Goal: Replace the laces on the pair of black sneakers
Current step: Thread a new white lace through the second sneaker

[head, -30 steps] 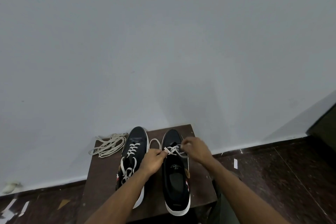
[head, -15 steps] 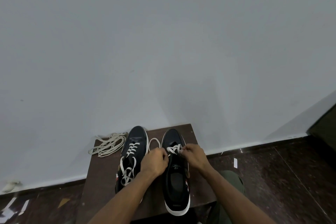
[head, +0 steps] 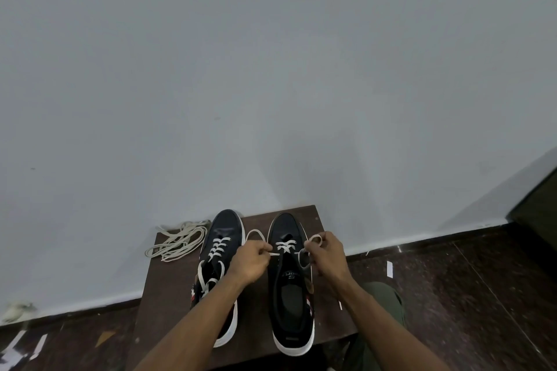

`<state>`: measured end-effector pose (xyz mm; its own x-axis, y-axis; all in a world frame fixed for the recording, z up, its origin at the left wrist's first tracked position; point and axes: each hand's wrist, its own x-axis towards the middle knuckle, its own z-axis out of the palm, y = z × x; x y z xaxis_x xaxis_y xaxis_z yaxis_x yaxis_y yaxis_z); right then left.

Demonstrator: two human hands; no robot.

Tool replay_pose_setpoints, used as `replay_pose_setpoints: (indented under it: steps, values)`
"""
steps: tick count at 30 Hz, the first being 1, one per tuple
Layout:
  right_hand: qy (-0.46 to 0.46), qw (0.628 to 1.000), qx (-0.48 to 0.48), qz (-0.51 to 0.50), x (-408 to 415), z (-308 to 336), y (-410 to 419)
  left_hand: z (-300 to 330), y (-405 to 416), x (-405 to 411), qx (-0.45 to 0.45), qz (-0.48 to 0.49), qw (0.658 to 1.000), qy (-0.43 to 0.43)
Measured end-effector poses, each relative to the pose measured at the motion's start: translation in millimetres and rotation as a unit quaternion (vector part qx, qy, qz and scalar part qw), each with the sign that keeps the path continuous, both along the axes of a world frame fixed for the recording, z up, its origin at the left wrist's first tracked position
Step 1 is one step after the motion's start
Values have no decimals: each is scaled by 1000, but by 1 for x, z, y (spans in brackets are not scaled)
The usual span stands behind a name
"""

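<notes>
Your fingers are curled on both sides: your left hand (head: 251, 262), low in the centre of the frame, pinches one end of the white flat lace (head: 286, 247) just left of the right-hand sneaker's eyelets, and your right hand (head: 327, 256) grips the other end, which loops over its knuckles and hangs in a loop beside them.

At the far lower left of the frame, white scraps of paper (head: 18, 349) lie on the dark polished floor (head: 467, 295). Moving right, a loose bundle of cream spare laces (head: 177, 242) lies on the rear left corner of the small dark brown wooden table (head: 168, 286), partly hanging off its edge. Next comes the left black low-top sneaker with a white sole (head: 218, 253), fully laced in white, its toe toward the pale grey wall (head: 271, 69). Just beside it stands the right black low-top sneaker with a white sole (head: 291, 295), laced only across its first eyelets near the toe, with the tongue bare. A loop of its lace lies on the table between the two toes.
</notes>
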<state>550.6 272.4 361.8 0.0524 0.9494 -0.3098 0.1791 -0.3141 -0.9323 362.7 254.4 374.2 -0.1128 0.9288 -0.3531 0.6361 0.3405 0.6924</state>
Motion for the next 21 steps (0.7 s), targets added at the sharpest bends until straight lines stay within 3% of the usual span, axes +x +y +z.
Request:
replay_pose_setpoints:
  steps: [2,4,8,11,14,17,21]
  values:
    - [-130,989,17,73,-1,-6,-1,3,0,2,-5,-45,998,40]
    - [-197,971,17,136,-2,-7,-3,4,-1,5,3,-54,997,60]
    - [-207,971,38,115,-5,-13,-7,-2,-3,9,25,1,1000,12]
    - [-173,980,29,100,-6,-15,-5,-2,-7,10,12,65,992,-105]
    - [-12,997,-38,73,-5,-7,-1,-1,-8,0,-55,106,966,-228]
    - [178,976,-117,44,3,-1,-3,-3,-9,-12,-92,108,938,-317]
    - [286,942,-167,47,12,-8,-3,-1,-13,-20,-117,95,915,-375]
